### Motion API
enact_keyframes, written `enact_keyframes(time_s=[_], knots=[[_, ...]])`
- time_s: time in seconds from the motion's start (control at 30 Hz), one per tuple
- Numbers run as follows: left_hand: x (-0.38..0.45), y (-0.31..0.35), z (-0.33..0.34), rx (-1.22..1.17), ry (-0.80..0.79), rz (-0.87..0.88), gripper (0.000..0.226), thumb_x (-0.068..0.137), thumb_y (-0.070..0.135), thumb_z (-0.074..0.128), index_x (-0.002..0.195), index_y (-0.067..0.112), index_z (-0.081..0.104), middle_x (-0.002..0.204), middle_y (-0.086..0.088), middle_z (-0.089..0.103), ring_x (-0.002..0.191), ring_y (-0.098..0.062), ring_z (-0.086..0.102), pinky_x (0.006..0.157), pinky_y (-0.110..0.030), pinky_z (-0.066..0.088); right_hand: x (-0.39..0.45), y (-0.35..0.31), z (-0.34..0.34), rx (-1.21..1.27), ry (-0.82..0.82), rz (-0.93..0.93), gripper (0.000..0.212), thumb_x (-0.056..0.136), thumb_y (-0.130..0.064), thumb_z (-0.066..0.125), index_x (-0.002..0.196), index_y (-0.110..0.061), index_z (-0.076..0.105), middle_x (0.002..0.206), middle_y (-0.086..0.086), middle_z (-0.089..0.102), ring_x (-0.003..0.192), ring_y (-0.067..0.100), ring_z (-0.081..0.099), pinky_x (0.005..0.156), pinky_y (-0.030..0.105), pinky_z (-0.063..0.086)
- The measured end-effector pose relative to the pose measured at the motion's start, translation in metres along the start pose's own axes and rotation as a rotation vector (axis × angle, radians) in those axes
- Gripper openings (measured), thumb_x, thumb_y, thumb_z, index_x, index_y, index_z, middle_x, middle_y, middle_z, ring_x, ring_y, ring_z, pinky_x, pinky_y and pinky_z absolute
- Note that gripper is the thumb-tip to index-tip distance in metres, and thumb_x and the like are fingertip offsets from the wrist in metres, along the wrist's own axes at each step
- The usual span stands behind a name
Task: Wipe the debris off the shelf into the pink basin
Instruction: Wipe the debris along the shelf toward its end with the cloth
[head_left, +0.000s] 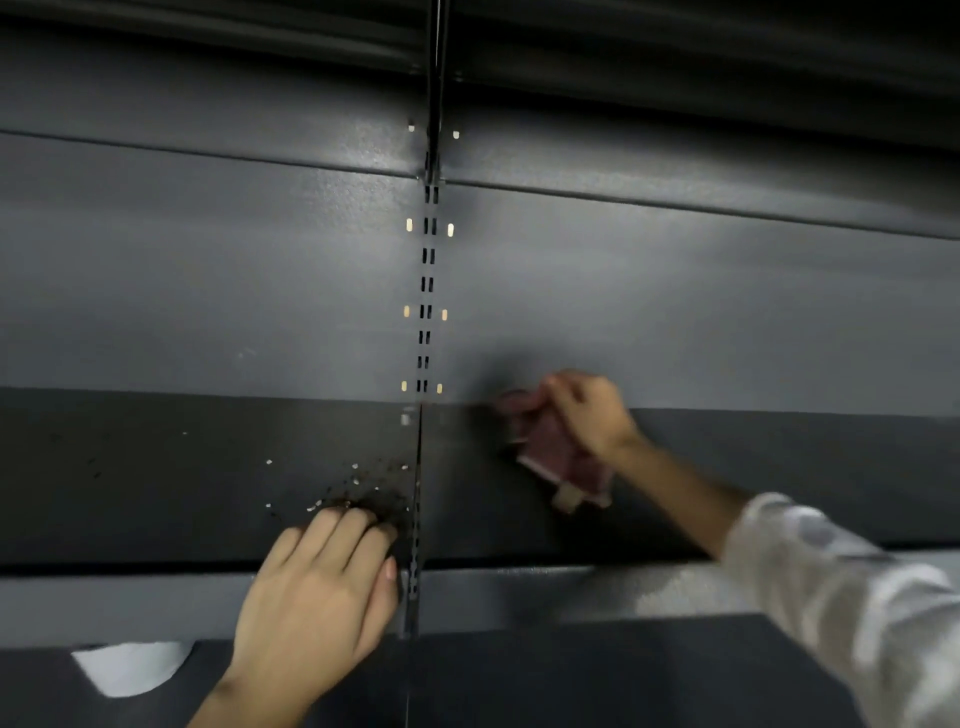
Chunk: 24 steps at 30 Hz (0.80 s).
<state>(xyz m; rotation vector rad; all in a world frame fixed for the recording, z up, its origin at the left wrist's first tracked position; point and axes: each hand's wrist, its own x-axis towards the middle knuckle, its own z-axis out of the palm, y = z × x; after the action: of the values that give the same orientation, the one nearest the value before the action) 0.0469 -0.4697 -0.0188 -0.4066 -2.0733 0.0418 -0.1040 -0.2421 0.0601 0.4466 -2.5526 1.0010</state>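
Note:
A dark grey shelf (156, 483) runs across the view. A pile of small brown and white debris (363, 491) lies on it just left of the centre seam. My left hand (322, 587) rests flat at the shelf's front edge, fingertips touching the pile. My right hand (587, 410) is at the back of the shelf, right of the seam, gripping a dark red cloth (556, 457) with a pale tag, blurred by motion. No pink basin is in view.
A slotted upright (426, 296) splits the grey back panel. Another shelf overhangs at the top. A white rounded object (130, 667) shows below the shelf's front lip at lower left.

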Motion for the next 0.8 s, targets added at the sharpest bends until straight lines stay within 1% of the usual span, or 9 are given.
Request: enact_keyframes(time_s=[0.07,0.17,0.27,0.33,0.43,0.53,0.63,0.73,0.8], knots=[[0.0,0.0,-0.001,-0.002,-0.006,-0.011,0.034,0.077,0.021,0.04,0.071,0.005,0.07,0.071,-0.009,0.066,0.077,-0.023,0.041,0.06,-0.034,0.026,-0.015,0.042,-0.044,-0.213,-0.017,0.12,0.03,0.096,-0.017,0.042,0.101,0.001,0.066,0.107,0.022,0.069,0.102,0.033,0.062,0.087,0.037,0.043],[0.0,0.001,0.002,-0.017,0.003,-0.025,0.034,0.077,0.021,0.04,0.073,0.006,0.07,0.072,-0.008,0.066,0.078,-0.024,0.041,0.061,-0.034,0.027,-0.055,0.074,-0.079,-0.314,-0.301,0.284,0.037,0.098,-0.024,0.037,0.128,-0.009,0.052,0.137,0.015,0.052,0.126,0.028,0.048,0.105,0.033,0.033],[-0.001,0.002,0.002,-0.036,0.0,-0.036,0.034,0.079,0.021,0.039,0.074,0.006,0.07,0.072,-0.008,0.065,0.077,-0.023,0.042,0.061,-0.035,0.028,-0.079,0.059,-0.071,-0.374,-0.617,0.153,0.061,0.095,-0.04,0.031,0.144,-0.007,0.017,0.157,0.011,0.007,0.146,0.024,0.006,0.112,0.016,-0.003],[-0.001,0.002,0.001,-0.04,-0.003,-0.032,0.034,0.079,0.021,0.039,0.075,0.005,0.069,0.072,-0.008,0.065,0.075,-0.024,0.047,0.061,-0.034,0.029,-0.086,0.033,-0.05,-0.424,-0.698,0.022,0.064,0.096,-0.039,0.027,0.144,-0.004,0.005,0.157,0.013,-0.004,0.146,0.024,-0.007,0.11,0.014,-0.012],[-0.001,0.001,0.0,-0.045,-0.007,-0.033,0.035,0.08,0.021,0.039,0.074,0.005,0.069,0.072,-0.008,0.065,0.068,-0.027,0.054,0.06,-0.034,0.029,-0.081,-0.012,-0.015,-0.375,-0.696,-0.098,0.053,0.098,-0.02,0.036,0.145,-0.004,0.016,0.158,0.012,0.004,0.146,0.021,-0.001,0.117,0.024,-0.005],[-0.001,0.002,-0.001,-0.055,0.001,-0.047,0.034,0.079,0.02,0.039,0.073,0.004,0.068,0.069,-0.009,0.063,0.072,-0.024,0.044,0.06,-0.035,0.028,-0.078,-0.06,0.031,-0.208,-0.677,-0.207,0.039,0.096,-0.013,0.04,0.134,-0.005,0.042,0.15,0.012,0.034,0.14,0.024,0.027,0.111,0.019,0.015],[0.0,0.001,-0.004,-0.071,0.001,-0.057,0.034,0.079,0.018,0.038,0.07,0.002,0.067,0.067,-0.011,0.061,0.072,-0.023,0.038,0.06,-0.035,0.026,-0.078,-0.092,0.058,-0.116,-0.447,-0.158,0.025,0.09,-0.01,0.05,0.109,0.0,0.063,0.12,0.022,0.063,0.11,0.036,0.058,0.095,0.035,0.043],[0.0,-0.002,-0.007,-0.056,-0.009,-0.046,0.034,0.08,0.018,0.038,0.069,0.002,0.066,0.066,-0.012,0.06,0.072,-0.024,0.037,0.059,-0.035,0.025,-0.067,-0.088,0.052,-0.108,-0.259,-0.149,0.02,0.087,-0.013,0.055,0.096,0.001,0.067,0.106,0.024,0.069,0.098,0.034,0.065,0.08,0.029,0.048],[-0.003,-0.006,-0.009,-0.029,-0.02,-0.052,0.034,0.08,0.018,0.037,0.067,0.002,0.064,0.065,-0.012,0.059,0.071,-0.024,0.036,0.058,-0.036,0.024,-0.054,-0.072,0.031,-0.113,-0.152,-0.111,0.021,0.087,-0.013,0.054,0.099,-0.003,0.068,0.108,0.021,0.069,0.102,0.031,0.064,0.085,0.03,0.05]])
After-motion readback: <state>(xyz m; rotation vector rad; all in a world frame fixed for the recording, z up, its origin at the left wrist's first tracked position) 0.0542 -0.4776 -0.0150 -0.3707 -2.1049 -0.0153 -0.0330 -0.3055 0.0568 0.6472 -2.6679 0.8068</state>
